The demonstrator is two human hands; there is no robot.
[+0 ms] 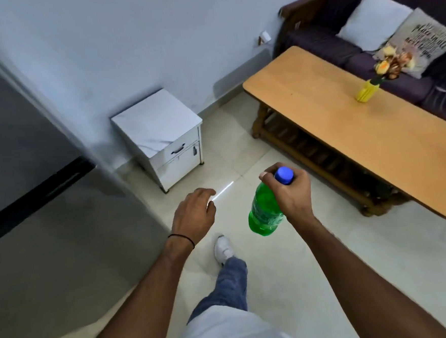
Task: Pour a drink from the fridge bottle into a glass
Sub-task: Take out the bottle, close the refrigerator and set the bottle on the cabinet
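Observation:
A green plastic bottle (263,213) with a blue cap hangs upright over the tiled floor, held by its neck in my right hand (291,193). My left hand (194,213) floats beside it to the left, palm down, fingers loosely curled and holding nothing. The grey fridge (31,161) fills the left side, its doors closed. No glass is in view.
A long wooden coffee table (345,123) stands ahead on the right, with a yellow vase of flowers (368,91) on it. Behind it is a dark sofa (339,39) with cushions. A small white cabinet (161,131) sits against the wall. My foot (223,249) is on the tiles.

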